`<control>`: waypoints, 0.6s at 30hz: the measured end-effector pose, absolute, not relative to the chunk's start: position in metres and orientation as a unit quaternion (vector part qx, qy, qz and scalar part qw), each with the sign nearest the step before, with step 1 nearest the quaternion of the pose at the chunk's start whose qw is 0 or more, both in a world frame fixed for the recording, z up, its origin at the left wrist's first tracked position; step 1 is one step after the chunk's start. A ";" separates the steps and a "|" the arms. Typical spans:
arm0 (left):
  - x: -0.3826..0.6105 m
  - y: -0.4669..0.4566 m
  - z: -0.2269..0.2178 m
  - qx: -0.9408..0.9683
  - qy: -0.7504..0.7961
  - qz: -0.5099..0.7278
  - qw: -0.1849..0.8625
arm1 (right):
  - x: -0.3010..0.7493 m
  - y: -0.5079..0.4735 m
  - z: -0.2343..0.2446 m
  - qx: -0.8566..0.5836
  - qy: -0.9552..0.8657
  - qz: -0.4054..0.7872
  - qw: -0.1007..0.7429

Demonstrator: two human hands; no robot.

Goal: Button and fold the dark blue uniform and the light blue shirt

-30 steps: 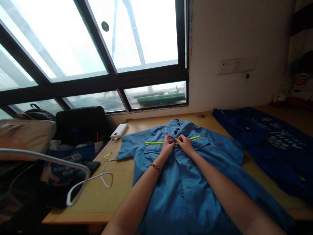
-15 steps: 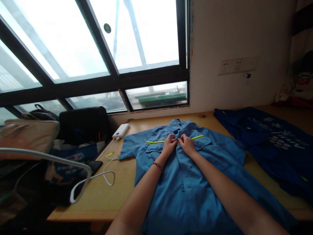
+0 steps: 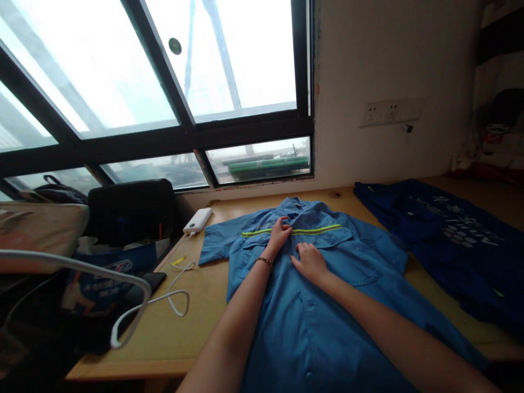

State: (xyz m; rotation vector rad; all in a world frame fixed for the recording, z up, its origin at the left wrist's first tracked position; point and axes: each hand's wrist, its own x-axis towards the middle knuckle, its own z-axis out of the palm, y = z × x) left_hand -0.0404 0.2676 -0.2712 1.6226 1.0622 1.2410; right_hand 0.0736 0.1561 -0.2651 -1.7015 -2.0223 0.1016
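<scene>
A light blue short-sleeved work shirt (image 3: 282,316) lies front up on the table, its collar toward the window. Across its chest runs a yellow-green reflective stripe, with a flap pocket on each side and buttons down the front. My left hand (image 3: 279,234), a beaded bracelet at its wrist, pinches the front edge of the shirt by the stripe. Just below and to the right, my right hand (image 3: 310,263) rests on the front opening, thumb and loosely bent fingers apart. Whatever lies under the fingertips is hidden.
A dark blue garment (image 3: 434,229) with white print lies on the right of the wooden table (image 3: 192,338). At left are a white power bank (image 3: 198,220) and its cable (image 3: 170,295). Bags and a black chair (image 3: 133,204) stand beyond the table's left edge.
My right hand has come away from the left and slid down the shirt front, its fingers loosening. My left hand stays near the stripe. The view has shifted slightly.
</scene>
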 end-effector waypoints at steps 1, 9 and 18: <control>-0.040 0.269 -0.271 0.642 0.421 0.492 0.409 | 0.075 0.155 -0.265 -0.624 -0.740 0.045 0.246; -0.037 0.269 -0.271 0.637 0.399 0.477 0.455 | 0.079 0.157 -0.257 -0.638 -0.736 0.061 0.219; -0.026 0.255 -0.263 0.626 0.495 0.455 0.395 | 0.087 0.160 -0.255 -0.656 -0.722 0.105 0.193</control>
